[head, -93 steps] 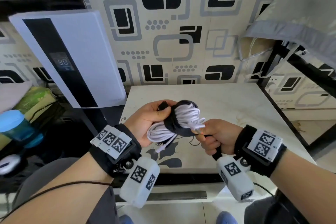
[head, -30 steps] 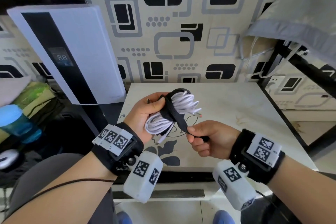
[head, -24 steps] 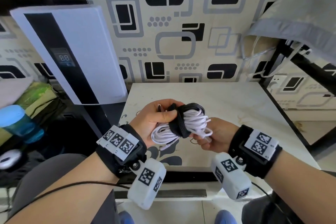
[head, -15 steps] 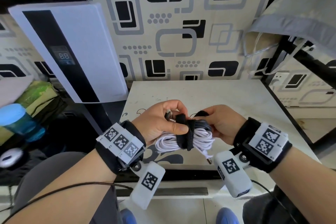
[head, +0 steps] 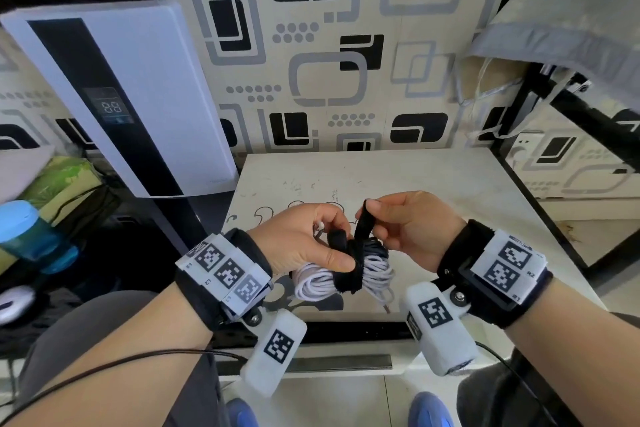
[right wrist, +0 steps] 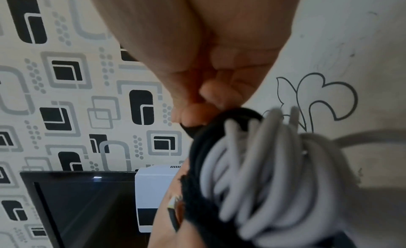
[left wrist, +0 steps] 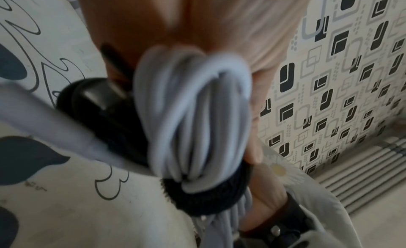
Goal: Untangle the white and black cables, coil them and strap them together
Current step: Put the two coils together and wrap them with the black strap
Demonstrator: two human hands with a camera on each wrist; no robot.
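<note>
A coiled white cable (head: pixel 313 283) (left wrist: pixel 193 116) (right wrist: pixel 263 178) and a coiled black cable (head: pixel 375 246) (right wrist: pixel 198 144) form one bundle held above the table's near edge. A black fabric strap (head: pixel 353 274) (left wrist: pixel 206 198) (right wrist: pixel 193 196) circles the middle of the bundle. My left hand (head: pixel 304 243) grips the bundle from the left, thumb pressed on the strap. My right hand (head: pixel 405 222) pinches the strap's free end (head: pixel 363 218) and holds it up above the coil. A white plug end (head: pixel 386 307) dangles below.
The small white table (head: pixel 433 184) with black flower drawings stands against a patterned wall. A white and black appliance (head: pixel 121 97) stands to the left. A blue bottle (head: pixel 31 236) and clutter lie far left. A black frame (head: pixel 588 121) with grey fabric rises at right.
The bundle has been turned and lowered toward the table's near edge. My right hand has gone from below the coil to above it, lifting the strap's end.
</note>
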